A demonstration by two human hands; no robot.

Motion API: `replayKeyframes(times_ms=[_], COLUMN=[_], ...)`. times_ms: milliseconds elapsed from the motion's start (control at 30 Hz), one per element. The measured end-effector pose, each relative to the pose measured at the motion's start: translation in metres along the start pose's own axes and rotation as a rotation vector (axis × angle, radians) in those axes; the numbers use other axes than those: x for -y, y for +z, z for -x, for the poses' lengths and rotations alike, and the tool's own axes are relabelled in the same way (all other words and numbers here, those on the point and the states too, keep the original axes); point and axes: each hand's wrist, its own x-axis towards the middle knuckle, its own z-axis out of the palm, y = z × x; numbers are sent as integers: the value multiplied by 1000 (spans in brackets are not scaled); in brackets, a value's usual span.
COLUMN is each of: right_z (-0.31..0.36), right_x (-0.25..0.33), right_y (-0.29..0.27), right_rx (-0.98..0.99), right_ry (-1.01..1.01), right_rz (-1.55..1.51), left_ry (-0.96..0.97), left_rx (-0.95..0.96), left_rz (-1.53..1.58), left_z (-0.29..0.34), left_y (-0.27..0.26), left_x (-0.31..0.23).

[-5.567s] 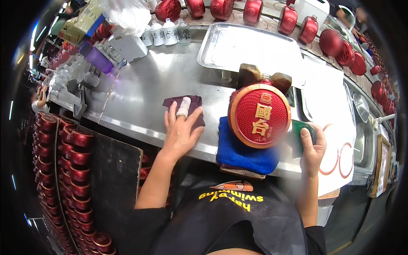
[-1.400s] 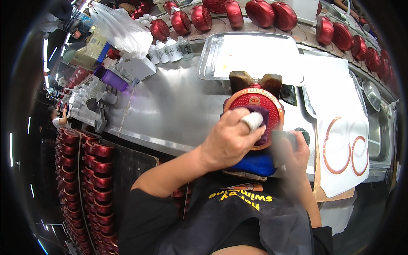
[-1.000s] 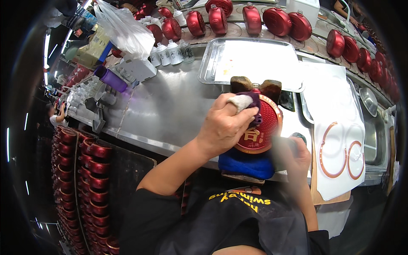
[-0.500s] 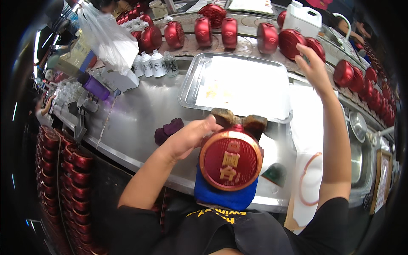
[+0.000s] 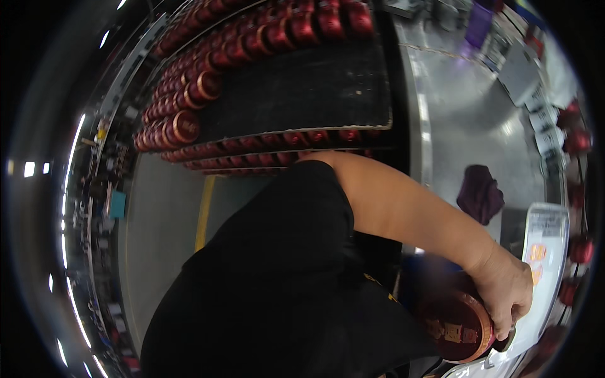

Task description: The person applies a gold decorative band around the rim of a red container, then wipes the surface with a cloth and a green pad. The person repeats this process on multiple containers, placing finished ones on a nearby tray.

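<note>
At the lower right lies a round, flat red bottle [image 5: 457, 327] with a copper-coloured rim and raised gold characters on its face. My left hand [image 5: 504, 290] reaches over to it, fingers curled down and closed at the neck side of the bottle. Part of the neck is hidden by those fingers. Under and behind the bottle shows a dim blue padded support [image 5: 428, 271]. A crumpled dark purple cloth [image 5: 480, 194] rests on the steel bench beyond my forearm. My right hand is out of the picture.
Rows of similar red bottles [image 5: 271, 38] stand on a black-topped rack [image 5: 302, 88] to the left. A metal tray [image 5: 563, 252] with a white sheet sits at the right, near several white squeeze bottles [image 5: 548, 135]. A yellow line [image 5: 203, 217] runs along the floor.
The view has swung left, bringing in the racks and floor. My left hand has closed at the bottle's neck side. My right hand, raised near the far bottles before, has left the picture.
</note>
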Motion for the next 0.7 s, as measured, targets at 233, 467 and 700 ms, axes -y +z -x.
replayKeyframes(times_ms=[233,467,700], right_z=[95,101,82], right_x=[277,402,400], right_y=[7,13,14], right_rx=[419,590,584], right_ry=[-142,-230,-210], right_rz=[-512,-569,-428], left_ry=[65,-36,-902], left_rx=[-711,-1652,-2070], left_rz=[202,-243,-1088], left_z=[138,446,711], left_y=[-27,-78,-78], left_x=[-5,-29,-7])
